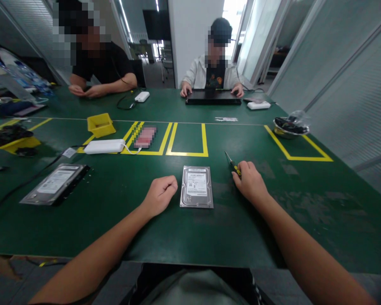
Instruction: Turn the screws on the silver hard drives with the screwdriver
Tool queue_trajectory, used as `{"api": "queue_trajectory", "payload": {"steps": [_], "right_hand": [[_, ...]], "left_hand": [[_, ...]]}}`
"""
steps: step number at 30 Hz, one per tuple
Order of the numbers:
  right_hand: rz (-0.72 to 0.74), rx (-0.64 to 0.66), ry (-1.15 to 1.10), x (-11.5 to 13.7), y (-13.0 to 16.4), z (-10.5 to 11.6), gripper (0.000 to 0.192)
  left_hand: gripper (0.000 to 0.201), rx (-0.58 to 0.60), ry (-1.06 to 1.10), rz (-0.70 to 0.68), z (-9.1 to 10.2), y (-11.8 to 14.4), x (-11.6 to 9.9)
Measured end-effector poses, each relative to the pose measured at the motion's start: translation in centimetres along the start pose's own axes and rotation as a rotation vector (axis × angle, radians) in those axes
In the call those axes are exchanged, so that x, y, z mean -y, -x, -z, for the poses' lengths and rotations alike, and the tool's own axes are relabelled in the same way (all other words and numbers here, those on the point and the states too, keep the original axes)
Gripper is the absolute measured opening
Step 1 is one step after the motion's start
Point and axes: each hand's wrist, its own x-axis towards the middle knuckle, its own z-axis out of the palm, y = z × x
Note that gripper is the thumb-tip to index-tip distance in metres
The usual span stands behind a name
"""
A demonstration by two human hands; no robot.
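A silver hard drive [196, 187] lies label-up on the green table [178, 228] right in front of me. My left hand [160, 195] rests on the table just left of it, fingers curled into a loose fist with nothing in it. On the drive's right, my right hand [249, 180] closes around a small screwdriver [231, 162] with a yellow-and-black handle, its tip pointing away from me and lying on the table.
A second hard drive [55, 183] lies at the left with small screws beside it. Beyond are a white power bank [104, 146], a yellow bin [100, 124], yellow tape squares [187, 140] and a metal bowl [290, 127]. Two people sit across the table.
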Motion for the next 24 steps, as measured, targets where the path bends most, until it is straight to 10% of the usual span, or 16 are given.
{"api": "queue_trajectory", "payload": {"steps": [13,24], "right_hand": [[-0.049,-0.037,-0.079,-1.8,-1.2,-1.0,0.015],[-0.025,-0.028,-0.111,-2.7,-0.9,-0.4,0.012]], "left_hand": [[0.006,-0.414,0.596,0.357,-3.5,-4.1,-2.9],[0.009,-0.138,-0.183,0.258,-2.5,-3.9,1.8]]}}
